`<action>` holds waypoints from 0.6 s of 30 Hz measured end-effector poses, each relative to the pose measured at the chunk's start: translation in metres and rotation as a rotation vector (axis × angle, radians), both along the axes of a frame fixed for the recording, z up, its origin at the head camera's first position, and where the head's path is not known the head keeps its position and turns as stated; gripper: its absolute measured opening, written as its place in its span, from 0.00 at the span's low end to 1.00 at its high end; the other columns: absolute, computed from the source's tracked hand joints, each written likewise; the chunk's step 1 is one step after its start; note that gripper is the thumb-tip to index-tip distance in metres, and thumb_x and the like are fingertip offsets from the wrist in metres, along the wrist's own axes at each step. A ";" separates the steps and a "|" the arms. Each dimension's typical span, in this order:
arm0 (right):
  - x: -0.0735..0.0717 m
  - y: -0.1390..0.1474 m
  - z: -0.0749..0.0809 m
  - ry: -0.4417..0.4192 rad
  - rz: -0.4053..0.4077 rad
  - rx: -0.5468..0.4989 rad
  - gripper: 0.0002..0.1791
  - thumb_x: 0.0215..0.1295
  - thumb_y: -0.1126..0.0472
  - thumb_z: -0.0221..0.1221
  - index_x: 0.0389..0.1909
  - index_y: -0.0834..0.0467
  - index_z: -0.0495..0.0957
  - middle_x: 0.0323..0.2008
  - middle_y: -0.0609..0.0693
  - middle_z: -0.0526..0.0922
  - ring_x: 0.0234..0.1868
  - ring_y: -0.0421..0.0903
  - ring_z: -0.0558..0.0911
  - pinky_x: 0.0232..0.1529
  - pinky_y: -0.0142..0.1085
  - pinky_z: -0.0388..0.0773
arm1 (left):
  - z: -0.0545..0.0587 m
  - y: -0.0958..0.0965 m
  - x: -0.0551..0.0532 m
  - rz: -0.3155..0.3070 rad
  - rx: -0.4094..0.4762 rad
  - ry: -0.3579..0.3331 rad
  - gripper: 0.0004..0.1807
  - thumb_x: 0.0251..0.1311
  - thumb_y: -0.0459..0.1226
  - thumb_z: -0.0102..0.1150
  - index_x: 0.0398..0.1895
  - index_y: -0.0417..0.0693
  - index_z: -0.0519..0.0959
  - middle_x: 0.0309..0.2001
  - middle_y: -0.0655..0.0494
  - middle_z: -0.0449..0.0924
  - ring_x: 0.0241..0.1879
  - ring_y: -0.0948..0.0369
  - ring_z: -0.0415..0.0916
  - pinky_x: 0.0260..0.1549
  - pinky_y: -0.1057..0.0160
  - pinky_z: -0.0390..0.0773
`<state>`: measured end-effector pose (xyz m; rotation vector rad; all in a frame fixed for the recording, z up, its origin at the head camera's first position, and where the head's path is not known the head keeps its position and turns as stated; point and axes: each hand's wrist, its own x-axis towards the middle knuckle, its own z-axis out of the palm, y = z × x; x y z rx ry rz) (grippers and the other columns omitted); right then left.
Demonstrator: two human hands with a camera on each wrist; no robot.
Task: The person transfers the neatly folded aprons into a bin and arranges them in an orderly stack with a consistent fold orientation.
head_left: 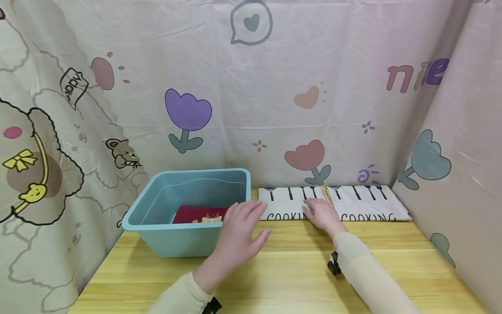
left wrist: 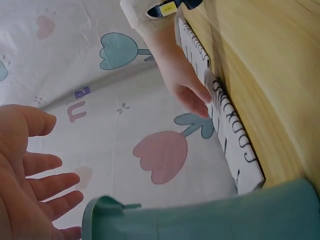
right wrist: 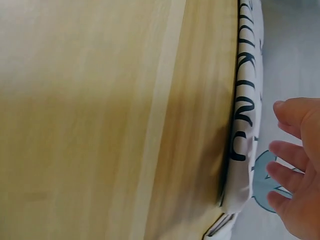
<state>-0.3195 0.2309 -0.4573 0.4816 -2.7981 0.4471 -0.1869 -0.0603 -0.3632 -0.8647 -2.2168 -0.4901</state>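
One folded white cloth, the left of a pair, lay just beneath the right grip, a person's bare hand reaching over its right end. That grip's fingers were loosely extended with gaps between them; I cannot tell whether they touched the fabric. A second folded cloth, with the same dark utensils and COOKING lettering, lay just beside the first, to its right. The left grip, also a bare hand, was spread, thumb well apart from the fingers, at the right front corner of a blue-green tub; contact with the rim was unclear.

Tub and cloths stood on a bench of yellowish wood grain, the cloths along its back edge. A pale curtain rose behind and at both sides, printed with tulips, hearts and cartoon animals. Both arms wore cream sleeves.

Only the head view looked into the tub, where a red item with a golden picture lay. The right wrist view showed the end of the nearer cloth's lettering, which the hand covered from above. The left wrist view showed the cloths' low front edges and a yellow label on the black device at the right wrist.
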 end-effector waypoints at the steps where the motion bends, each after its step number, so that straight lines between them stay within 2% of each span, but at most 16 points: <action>1: -0.001 0.000 -0.001 -0.011 -0.003 0.003 0.21 0.68 0.60 0.61 0.59 0.64 0.77 0.59 0.64 0.77 0.61 0.65 0.73 0.64 0.59 0.63 | 0.000 0.003 -0.001 0.001 -0.004 0.001 0.32 0.52 0.43 0.73 0.61 0.42 0.77 0.58 0.48 0.77 0.59 0.50 0.72 0.61 0.40 0.66; 10: -0.005 0.005 -0.009 -0.084 -0.025 0.053 0.19 0.65 0.62 0.62 0.56 0.63 0.79 0.55 0.62 0.80 0.57 0.64 0.77 0.60 0.57 0.69 | -0.003 0.027 -0.009 -0.009 -0.010 -0.030 0.31 0.56 0.43 0.70 0.62 0.42 0.76 0.60 0.48 0.76 0.60 0.51 0.71 0.63 0.46 0.67; 18: -0.004 0.004 -0.009 -0.158 -0.034 0.054 0.15 0.68 0.63 0.60 0.54 0.60 0.82 0.58 0.63 0.78 0.61 0.64 0.74 0.62 0.58 0.67 | -0.008 0.045 -0.017 0.013 0.016 -0.095 0.30 0.59 0.44 0.68 0.64 0.44 0.75 0.60 0.51 0.76 0.60 0.53 0.71 0.63 0.51 0.67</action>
